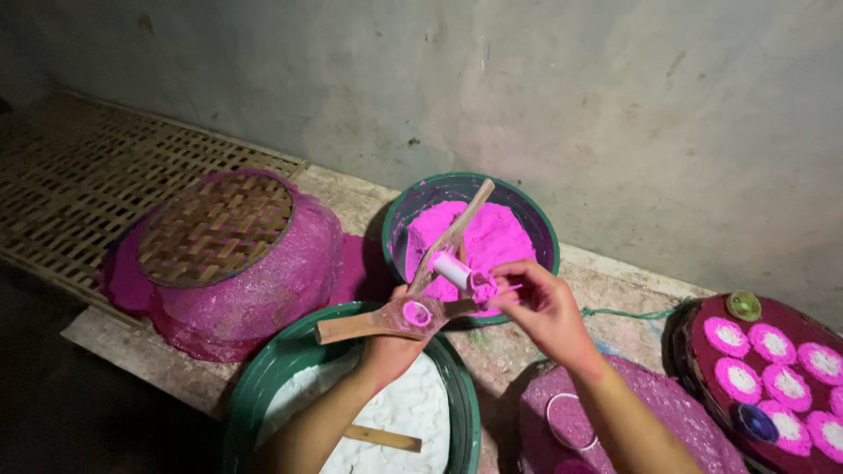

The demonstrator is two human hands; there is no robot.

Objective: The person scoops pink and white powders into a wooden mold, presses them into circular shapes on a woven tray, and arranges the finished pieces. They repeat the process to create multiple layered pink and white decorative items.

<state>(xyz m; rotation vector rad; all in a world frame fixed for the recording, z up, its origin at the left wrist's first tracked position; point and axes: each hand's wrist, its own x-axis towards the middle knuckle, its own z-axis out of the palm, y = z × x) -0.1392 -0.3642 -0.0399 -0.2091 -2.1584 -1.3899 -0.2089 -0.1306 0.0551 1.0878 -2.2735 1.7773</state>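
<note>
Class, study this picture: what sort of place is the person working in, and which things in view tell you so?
Probably a small home workshop for handmade powder sweets or cakes. Signs: a basin of pink powder, a basin of white powder, and a tray of finished pink-and-white rounds against a bare wall.

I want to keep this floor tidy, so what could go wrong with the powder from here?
The left hand holds a forked wooden mould in the air while the right hand presses a white tube over it; pink powder could spill past the pink powder bowl. Some might also fall into the white powder bowl below and tint it.
</note>
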